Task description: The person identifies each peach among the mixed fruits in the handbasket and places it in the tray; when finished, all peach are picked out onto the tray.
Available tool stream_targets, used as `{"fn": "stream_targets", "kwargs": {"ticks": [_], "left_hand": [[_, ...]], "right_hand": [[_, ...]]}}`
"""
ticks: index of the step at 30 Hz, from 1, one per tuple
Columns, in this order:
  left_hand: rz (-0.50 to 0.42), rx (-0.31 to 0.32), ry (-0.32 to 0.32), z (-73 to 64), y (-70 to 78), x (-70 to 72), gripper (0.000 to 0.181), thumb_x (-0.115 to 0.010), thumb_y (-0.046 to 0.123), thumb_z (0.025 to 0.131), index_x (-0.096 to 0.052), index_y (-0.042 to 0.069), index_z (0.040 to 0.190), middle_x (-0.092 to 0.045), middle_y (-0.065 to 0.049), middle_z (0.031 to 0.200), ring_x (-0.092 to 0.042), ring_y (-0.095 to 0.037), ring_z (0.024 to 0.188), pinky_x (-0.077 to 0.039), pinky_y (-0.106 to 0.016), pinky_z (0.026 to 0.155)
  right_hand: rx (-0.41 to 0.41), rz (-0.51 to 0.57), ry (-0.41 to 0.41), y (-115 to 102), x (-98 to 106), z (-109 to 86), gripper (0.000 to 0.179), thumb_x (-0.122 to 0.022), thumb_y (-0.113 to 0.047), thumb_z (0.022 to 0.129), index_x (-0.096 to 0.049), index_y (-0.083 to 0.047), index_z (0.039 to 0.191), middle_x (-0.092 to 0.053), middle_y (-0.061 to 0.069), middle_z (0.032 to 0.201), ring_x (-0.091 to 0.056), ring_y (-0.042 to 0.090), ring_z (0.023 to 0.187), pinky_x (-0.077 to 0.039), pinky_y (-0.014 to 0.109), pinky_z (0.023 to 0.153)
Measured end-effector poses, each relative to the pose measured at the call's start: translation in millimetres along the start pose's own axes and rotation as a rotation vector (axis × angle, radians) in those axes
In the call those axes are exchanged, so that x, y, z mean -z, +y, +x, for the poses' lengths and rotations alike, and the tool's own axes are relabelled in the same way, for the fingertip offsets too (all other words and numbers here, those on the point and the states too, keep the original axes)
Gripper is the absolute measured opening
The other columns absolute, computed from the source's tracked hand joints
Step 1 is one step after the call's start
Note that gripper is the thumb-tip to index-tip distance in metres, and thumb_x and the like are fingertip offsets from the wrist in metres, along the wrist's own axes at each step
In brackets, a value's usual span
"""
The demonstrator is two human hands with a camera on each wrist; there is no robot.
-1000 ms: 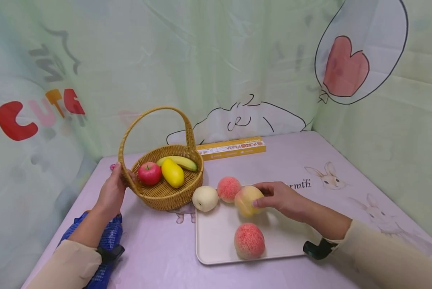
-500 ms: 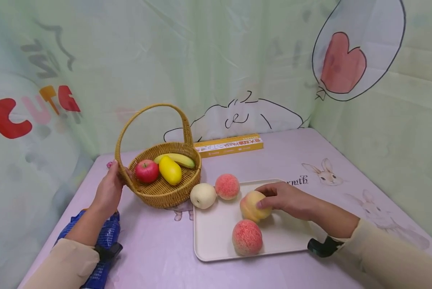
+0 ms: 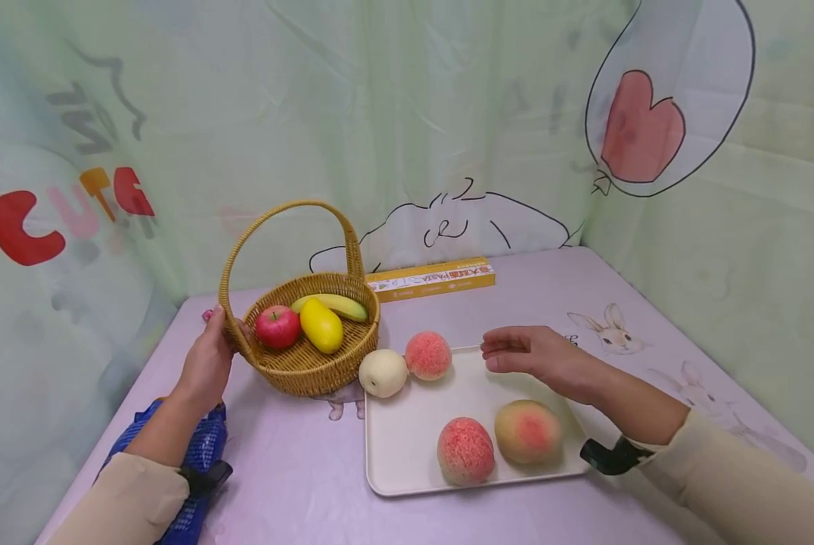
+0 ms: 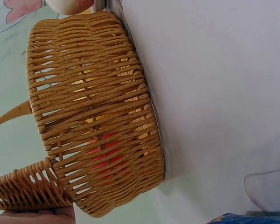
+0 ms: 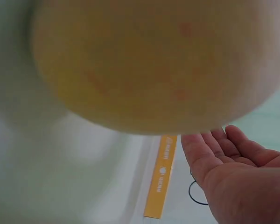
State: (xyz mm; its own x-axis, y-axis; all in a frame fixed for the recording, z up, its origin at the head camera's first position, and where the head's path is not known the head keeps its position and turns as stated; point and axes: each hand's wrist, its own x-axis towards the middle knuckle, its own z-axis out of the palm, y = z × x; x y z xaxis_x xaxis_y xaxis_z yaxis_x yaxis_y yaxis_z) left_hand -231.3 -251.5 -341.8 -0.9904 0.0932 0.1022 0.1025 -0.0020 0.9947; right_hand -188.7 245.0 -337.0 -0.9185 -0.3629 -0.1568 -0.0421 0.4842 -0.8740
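My left hand (image 3: 206,359) grips the foot of the handle of a wicker basket (image 3: 318,382); in the left wrist view its fingers (image 4: 42,217) show at the handle. Inside the basket lie a red apple (image 3: 278,327), a yellow mango (image 3: 321,325) and a banana (image 3: 339,306). My right hand (image 3: 543,359) is over the far right part of a white tray (image 3: 407,439), fingers extended and holding nothing. A yellow peach with a red blush (image 3: 528,431) rests at the tray's front right, large in the right wrist view. Beside it sits a pinkish-red peach (image 3: 466,451).
Another pinkish-red peach (image 3: 428,356) and a pale round pear (image 3: 383,373) sit at the tray's far left corner, close to the basket. Behind stands a yellow pasta box (image 3: 434,280) near the curtain. A blue bag (image 3: 206,439) lies under my left forearm.
My right hand has let go of the yellow peach, which now lies at the tray's front right, and has drawn back from it. My left hand stays on the basket handle.
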Motion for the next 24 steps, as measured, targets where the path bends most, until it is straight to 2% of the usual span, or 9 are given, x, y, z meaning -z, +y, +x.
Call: {"fn": "stream_targets", "kwargs": {"ticks": [7,15,19,24], "left_hand": [[0.004,0.012,0.004,-0.1,0.6,-0.3,0.056,-0.025,0.061,0.109,-0.039,0.007,0.116,-0.05,0.007,0.1,-0.048,-0.014,0.106,-0.033,-0.022,0.101],[0.001,-0.003,0.001,0.6,0.3,-0.8,0.055,-0.026,0.06,0.109,-0.041,0.007,0.114,-0.049,0.005,0.101,-0.047,-0.015,0.106,-0.034,-0.023,0.101],[-0.002,0.007,0.005,1.0,1.0,-1.0,0.058,-0.026,0.061,0.109,-0.04,0.005,0.115,-0.049,0.006,0.1,-0.046,-0.014,0.107,-0.032,-0.023,0.102],[-0.004,0.007,0.011,0.4,1.4,-1.3,0.057,-0.026,0.06,0.109,-0.041,0.006,0.114,-0.049,0.006,0.099,-0.047,-0.015,0.106,-0.032,-0.023,0.102]], "right_hand": [[0.073,0.015,-0.007,-12.8,4.1,-2.6,0.069,-0.071,-0.032,0.098,-0.044,0.002,0.152,-0.059,0.017,0.146,-0.057,0.031,0.136,-0.041,0.052,0.116],[0.159,0.023,-0.034,-37.5,3.6,-1.6,0.061,-0.068,-0.026,0.1,-0.046,0.002,0.15,-0.059,0.016,0.146,-0.056,0.035,0.137,-0.043,0.05,0.115],[0.171,0.033,-0.039,-51.8,5.6,-1.3,0.062,-0.068,-0.026,0.1,-0.045,0.001,0.151,-0.058,0.016,0.147,-0.057,0.032,0.135,-0.045,0.045,0.114],[0.212,0.08,-0.058,-68.1,6.7,0.8,0.06,-0.068,-0.02,0.099,-0.045,0.002,0.151,-0.056,0.018,0.148,-0.057,0.033,0.134,-0.049,0.032,0.108]]}}
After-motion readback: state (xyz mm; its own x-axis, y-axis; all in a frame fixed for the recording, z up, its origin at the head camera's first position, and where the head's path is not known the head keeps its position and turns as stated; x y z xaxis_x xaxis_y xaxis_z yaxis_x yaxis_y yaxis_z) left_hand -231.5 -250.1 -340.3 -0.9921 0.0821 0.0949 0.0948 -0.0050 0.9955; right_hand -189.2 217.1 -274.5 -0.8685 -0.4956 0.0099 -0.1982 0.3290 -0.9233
